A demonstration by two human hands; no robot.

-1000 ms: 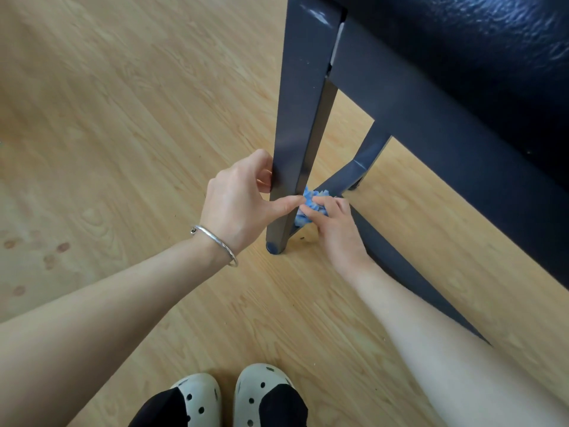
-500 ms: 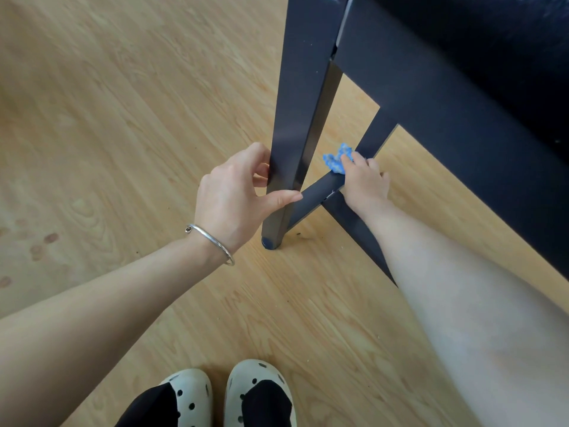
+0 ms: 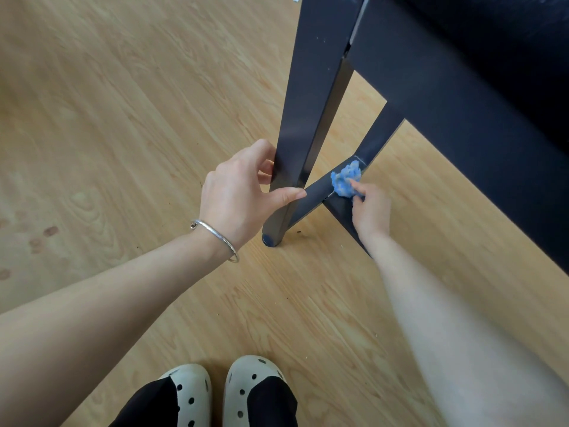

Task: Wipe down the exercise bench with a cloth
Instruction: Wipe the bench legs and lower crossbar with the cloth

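We log the left grip [image 3: 237,195] curled round the front leg [image 3: 308,103] of the exercise bench [image 3: 462,112], low down, with the thumb laid across the leg's near edge. The right grip [image 3: 371,211] pinches the bunched blue cloth [image 3: 346,180], which is pressed on the low crossbar [image 3: 317,195] near the rear leg. The wood floor [image 3: 123,118] lies open to the left. On the right the bench's side rail overhangs.

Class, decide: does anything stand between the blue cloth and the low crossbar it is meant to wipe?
Nothing visible does. The right hand holds the blue cloth directly against the low crossbar; the left hand grips the front leg, apart from the cloth.
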